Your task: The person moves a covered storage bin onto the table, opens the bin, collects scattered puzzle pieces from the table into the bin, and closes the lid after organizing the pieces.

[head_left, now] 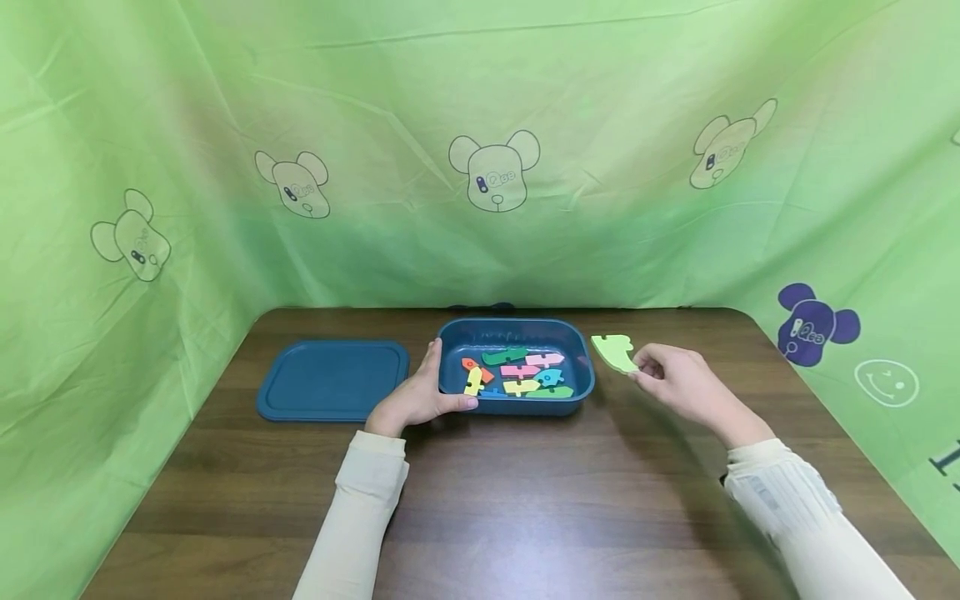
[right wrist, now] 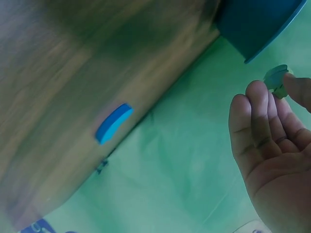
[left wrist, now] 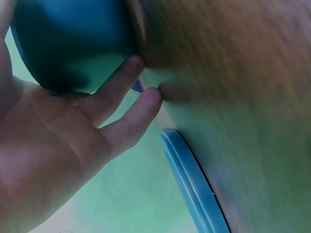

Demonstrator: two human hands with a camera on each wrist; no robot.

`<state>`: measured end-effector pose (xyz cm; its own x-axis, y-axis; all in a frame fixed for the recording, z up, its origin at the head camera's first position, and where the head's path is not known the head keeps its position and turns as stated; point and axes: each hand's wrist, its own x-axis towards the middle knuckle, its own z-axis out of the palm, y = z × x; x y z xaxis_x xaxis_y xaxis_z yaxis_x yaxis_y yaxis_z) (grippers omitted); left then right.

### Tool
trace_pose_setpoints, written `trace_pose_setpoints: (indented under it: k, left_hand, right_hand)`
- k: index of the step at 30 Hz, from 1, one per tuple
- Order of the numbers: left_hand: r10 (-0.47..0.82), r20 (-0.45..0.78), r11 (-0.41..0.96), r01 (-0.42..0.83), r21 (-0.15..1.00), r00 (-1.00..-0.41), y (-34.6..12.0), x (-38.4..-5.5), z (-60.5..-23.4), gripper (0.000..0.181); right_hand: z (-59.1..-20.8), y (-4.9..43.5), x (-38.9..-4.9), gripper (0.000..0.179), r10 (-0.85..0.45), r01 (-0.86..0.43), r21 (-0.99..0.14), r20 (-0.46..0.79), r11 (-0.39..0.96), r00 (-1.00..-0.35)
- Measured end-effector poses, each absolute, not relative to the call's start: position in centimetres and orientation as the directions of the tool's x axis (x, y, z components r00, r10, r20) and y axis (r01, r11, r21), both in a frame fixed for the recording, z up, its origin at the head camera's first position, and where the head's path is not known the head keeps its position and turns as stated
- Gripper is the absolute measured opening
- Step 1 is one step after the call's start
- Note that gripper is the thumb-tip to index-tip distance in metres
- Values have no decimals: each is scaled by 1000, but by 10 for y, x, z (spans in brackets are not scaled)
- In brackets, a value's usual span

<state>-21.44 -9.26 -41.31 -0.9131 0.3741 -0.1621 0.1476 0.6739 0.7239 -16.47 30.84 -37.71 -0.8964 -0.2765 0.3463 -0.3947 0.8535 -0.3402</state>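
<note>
My left hand (head_left: 420,392) rests against the near left corner of a dark blue plastic box (head_left: 525,407), thumb along the front and fingers along the left side. The left wrist view shows its outer two fingers extended beside the box wall. Inside the box lie several colourful flat puzzle pieces, including a dark green piece (head_left: 504,357), a pink piece (head_left: 545,360) and an orange piece (head_left: 485,372). My right hand (head_left: 678,383) pinches a light green curved puzzle piece (head_left: 617,353) between thumb and fingertips, just right of the box and above the table.
The box's blue lid (head_left: 333,379) lies flat on the brown wooden table (head_left: 495,517), left of the box. A blue curved piece (right wrist: 114,123) is on the table in the right wrist view. A green printed cloth (head_left: 390,225) hangs behind and at both sides.
</note>
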Motion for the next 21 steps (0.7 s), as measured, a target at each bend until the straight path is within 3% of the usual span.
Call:
trace_pose_setpoints:
  k: [21]
  left_hand:
    - [369, -158, 678, 149, 720, -916, -93, -216, -415, 126]
  right_hand:
    - [-378, 251, -190, 10, -314, -372, -398, 206, 838, -927]
